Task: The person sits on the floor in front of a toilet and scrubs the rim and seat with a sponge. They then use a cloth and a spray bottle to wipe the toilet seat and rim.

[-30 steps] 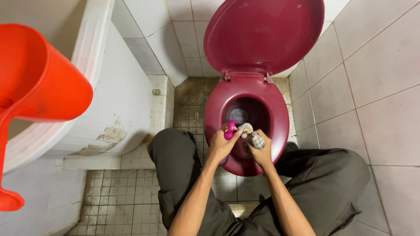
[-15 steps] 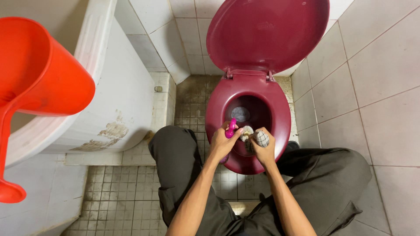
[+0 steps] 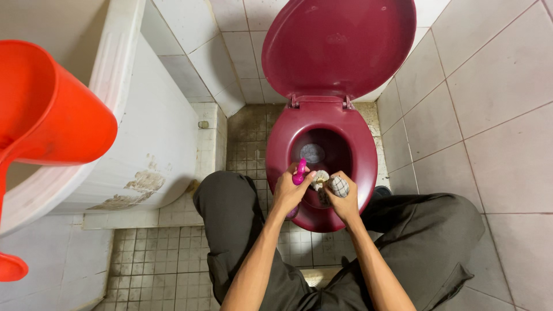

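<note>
A dark red toilet bowl (image 3: 363, 150) stands ahead with its lid (image 3: 340, 46) raised against the tiled wall. My left hand (image 3: 288, 190) is closed around a pink spray bottle (image 3: 299, 171) held over the front of the bowl. Beside it, my right hand (image 3: 344, 198) grips a checked cloth (image 3: 337, 185) bunched against the inner front rim. Water shows at the bottom of the bowl. My knees in dark trousers flank the bowl on both sides.
A white tiled water basin (image 3: 144, 132) fills the left side, with an orange plastic scoop (image 3: 46, 115) on its edge. Small stained floor tiles (image 3: 150, 265) lie below. Large tiled walls (image 3: 489, 115) close in on the right.
Both hands stay at the front of the bowl; the view has shifted slightly, and the cloth hand has moved a little along the rim.
</note>
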